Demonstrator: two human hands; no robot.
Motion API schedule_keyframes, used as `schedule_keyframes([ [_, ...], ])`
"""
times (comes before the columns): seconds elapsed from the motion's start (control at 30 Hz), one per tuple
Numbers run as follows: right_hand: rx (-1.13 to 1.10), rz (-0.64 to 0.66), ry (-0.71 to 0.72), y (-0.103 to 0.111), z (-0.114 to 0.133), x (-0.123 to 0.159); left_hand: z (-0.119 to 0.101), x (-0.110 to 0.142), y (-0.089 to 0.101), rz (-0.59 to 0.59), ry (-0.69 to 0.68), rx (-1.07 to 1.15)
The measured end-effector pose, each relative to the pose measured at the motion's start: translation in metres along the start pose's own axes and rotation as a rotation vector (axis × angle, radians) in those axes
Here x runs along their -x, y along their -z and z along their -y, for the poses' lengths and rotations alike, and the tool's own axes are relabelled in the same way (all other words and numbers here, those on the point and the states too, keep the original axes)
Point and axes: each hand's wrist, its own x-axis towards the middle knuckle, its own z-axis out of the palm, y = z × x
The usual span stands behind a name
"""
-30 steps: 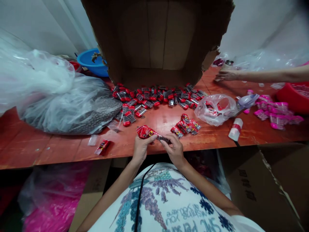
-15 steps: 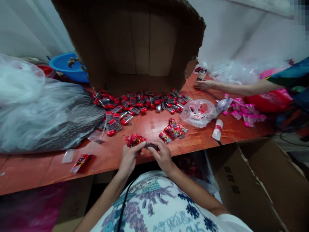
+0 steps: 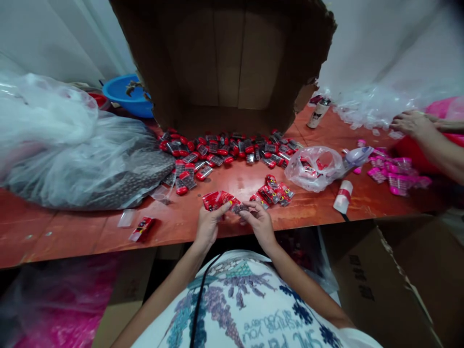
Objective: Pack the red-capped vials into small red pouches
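Observation:
My left hand (image 3: 208, 228) is closed on a red printed packet (image 3: 216, 199), pinched between thumb and fingers above the table's front edge. My right hand (image 3: 261, 226) is closed on a small dark, beaded-looking piece (image 3: 239, 208) beside the packet's right end. Whether that piece is inside the packet or apart from it I cannot tell. Just right of my hands lies a small pile of red packets (image 3: 271, 192). Beyond them, many red-capped clear cases with dark contents (image 3: 213, 149) spill out of a tipped cardboard box (image 3: 228, 58).
A clear bag (image 3: 311, 181) of red packets, a white roll (image 3: 342, 197) and pink cases (image 3: 400, 176) are to the right, near a co-worker's hand (image 3: 416, 124). A bottle (image 3: 319, 113) stands behind. Leftward are a big plastic sack (image 3: 90, 169), blue basin (image 3: 126, 99) and red packet (image 3: 144, 229).
The view has shifted, so things sit further right. The packet between my hands appears flatter and more spread out. The co-worker's hand has left the bottle and moved right.

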Motion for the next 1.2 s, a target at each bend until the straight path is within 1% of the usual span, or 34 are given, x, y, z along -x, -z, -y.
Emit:
schedule_keyframes([
  [0.1, 0.043, 0.043, 0.015, 0.002, -0.001, -0.001, -0.003, 0.0, 0.001, 0.018, 0.003, -0.027],
  [0.17, 0.113, 0.053, 0.065, 0.003, -0.001, 0.0, -0.004, 0.001, 0.001, 0.036, 0.007, -0.052],
  [0.23, 0.223, 0.095, 0.128, 0.006, 0.002, 0.001, -0.005, 0.0, 0.001, 0.035, 0.008, -0.088],
  [0.3, 0.32, 0.141, 0.198, 0.008, 0.006, 0.002, -0.005, 0.0, 0.0, 0.0, -0.007, -0.111],
  [0.37, 0.367, 0.15, 0.251, 0.01, 0.008, 0.004, -0.005, 0.0, 0.0, -0.048, -0.036, -0.112],
  [0.43, 0.34, 0.134, 0.23, 0.011, 0.008, 0.005, -0.003, 0.002, -0.002, -0.052, -0.054, -0.108],
  [0.53, 0.211, 0.106, 0.104, 0.011, 0.004, 0.005, 0.001, 0.008, -0.006, 0.018, -0.05, -0.121],
  [0.57, 0.184, 0.091, 0.093, 0.012, 0.003, 0.005, 0.003, 0.01, -0.008, 0.047, -0.041, -0.119],
  [0.63, 0.191, 0.078, 0.132, 0.015, 0.001, 0.006, 0.005, 0.012, -0.009, 0.088, -0.012, -0.096],
  [0.7, 0.217, 0.106, 0.175, 0.019, 0.0, 0.007, 0.007, 0.013, -0.009, 0.096, 0.015, -0.057],
  [0.8, 0.177, 0.148, 0.134, 0.025, -0.001, 0.01, 0.01, 0.013, -0.008, 0.082, 0.04, -0.038],
  [0.93, 0.093, 0.066, 0.049, 0.032, -0.006, 0.016, 0.019, 0.018, -0.011, 0.115, 0.114, -0.062],
  [1.03, 0.094, 0.032, 0.02, 0.042, -0.014, 0.018, 0.029, 0.02, -0.014, 0.112, 0.159, -0.066],
  [1.1, 0.179, -0.001, 0.07, 0.054, -0.018, 0.017, 0.036, 0.018, -0.015, 0.11, 0.183, -0.075],
  [1.2, 0.455, -0.067, 0.258, 0.078, -0.018, 0.01, 0.045, 0.011, -0.016, 0.105, 0.208, -0.118],
])
